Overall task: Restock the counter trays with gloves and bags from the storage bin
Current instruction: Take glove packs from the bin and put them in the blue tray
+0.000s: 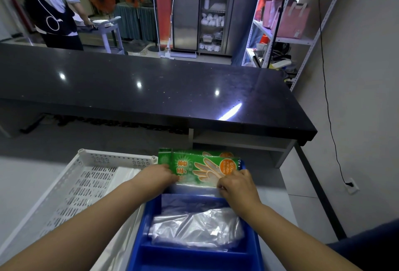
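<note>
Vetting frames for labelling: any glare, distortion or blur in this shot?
Head view: lamp glare spots and a bright streak on the counter; wide-angle bowing of the counter edge and rack; left hand, right hand and glove pack sharp; clear bags in the blue tray glint, detail washed out.

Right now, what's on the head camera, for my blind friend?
The left hand and right hand hold green glove packs at the far end of a blue tray. Clear bags lie in it, a white basket beside it.
</note>
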Available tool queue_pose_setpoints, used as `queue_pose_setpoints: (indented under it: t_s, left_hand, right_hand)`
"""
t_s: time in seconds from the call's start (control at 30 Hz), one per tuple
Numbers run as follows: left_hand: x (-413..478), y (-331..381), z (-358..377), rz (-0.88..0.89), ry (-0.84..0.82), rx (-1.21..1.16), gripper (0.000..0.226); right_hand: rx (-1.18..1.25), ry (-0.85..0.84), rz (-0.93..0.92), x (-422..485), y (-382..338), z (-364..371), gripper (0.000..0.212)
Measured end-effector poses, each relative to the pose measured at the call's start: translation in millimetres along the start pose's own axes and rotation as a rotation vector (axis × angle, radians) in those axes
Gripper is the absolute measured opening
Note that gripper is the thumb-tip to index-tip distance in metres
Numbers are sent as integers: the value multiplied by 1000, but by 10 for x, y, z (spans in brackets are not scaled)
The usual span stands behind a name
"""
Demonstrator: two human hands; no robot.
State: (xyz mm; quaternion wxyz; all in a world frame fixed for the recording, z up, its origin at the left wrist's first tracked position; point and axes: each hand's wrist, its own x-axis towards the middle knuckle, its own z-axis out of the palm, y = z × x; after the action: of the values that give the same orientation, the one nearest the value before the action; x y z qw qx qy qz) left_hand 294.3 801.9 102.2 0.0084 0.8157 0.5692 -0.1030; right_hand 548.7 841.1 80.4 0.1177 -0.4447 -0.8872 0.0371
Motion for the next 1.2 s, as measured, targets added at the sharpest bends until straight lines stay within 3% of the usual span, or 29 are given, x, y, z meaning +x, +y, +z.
queue_pose_setpoints:
  t_s: [0.23, 0.47, 0.6, 0.73, 0.9, 0.97, 1.2]
  left_hand:
    - [-169, 49, -41, -20, 228, -156, 30]
    - [-317, 320, 25, -83, 262, -176, 10]
    - [-378, 407, -24, -121, 295, -186, 13]
    - [-564, 485, -151, -267, 384, -265, 17]
    - [-1104, 666, -65, -569, 378, -444, 19]
    - [-1411, 767, 24, -687, 370, -439, 20]
    - [-2585, 995, 200, -952, 345, -389, 20]
  right_hand:
    - [63, 68, 13, -43, -22, -117, 23]
    - [99, 146, -31, -93, -114, -217, 15]
    - [100, 120, -96, -105, -149, -215, 19]
    - [160, 81, -217, -84, -301, -166, 23]
    - [126, -34, -412, -71, -790, -141, 12]
    - [100, -45, -497, -120, -1016, -153, 5]
    - [31, -64, -763, -422, -1814, -207, 17]
